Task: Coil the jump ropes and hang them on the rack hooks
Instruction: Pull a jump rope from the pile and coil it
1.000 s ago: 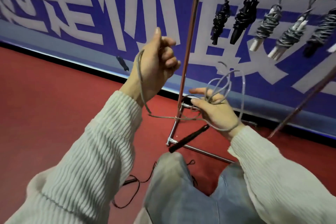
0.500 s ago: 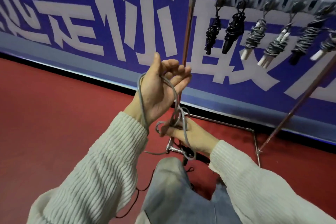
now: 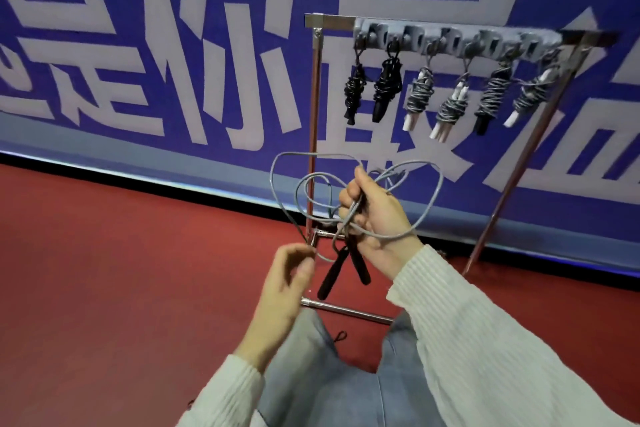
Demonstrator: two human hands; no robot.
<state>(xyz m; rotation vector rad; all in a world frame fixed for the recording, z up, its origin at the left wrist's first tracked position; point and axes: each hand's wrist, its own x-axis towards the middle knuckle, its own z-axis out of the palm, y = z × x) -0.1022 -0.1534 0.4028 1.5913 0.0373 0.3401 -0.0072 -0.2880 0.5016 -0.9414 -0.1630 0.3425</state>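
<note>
A grey jump rope [image 3: 349, 198], gathered in loose loops before the rack [image 3: 332, 20], has both black handles [image 3: 343, 270] hanging together below the right hand [image 3: 377, 218], which grips the bundle so the coils cannot spread. The left hand [image 3: 291, 274] pinches the rope's slack strand, apparently ready to wrap it. Six coiled ropes [image 3: 420, 94] occupy the hooks.

**Wearer: what's visible**

Two bare hands, left hand [image 3: 289, 282] and right hand [image 3: 375, 218]. Both arms in a cream ribbed-knit sweater: left sleeve [image 3: 221, 395] at bottom centre-left, right sleeve [image 3: 485, 340] at lower right, ribbing running lengthwise, snug cuffs at the wrists. Light blue-grey jeans [image 3: 329, 388] at bottom centre, seam visible.
</note>
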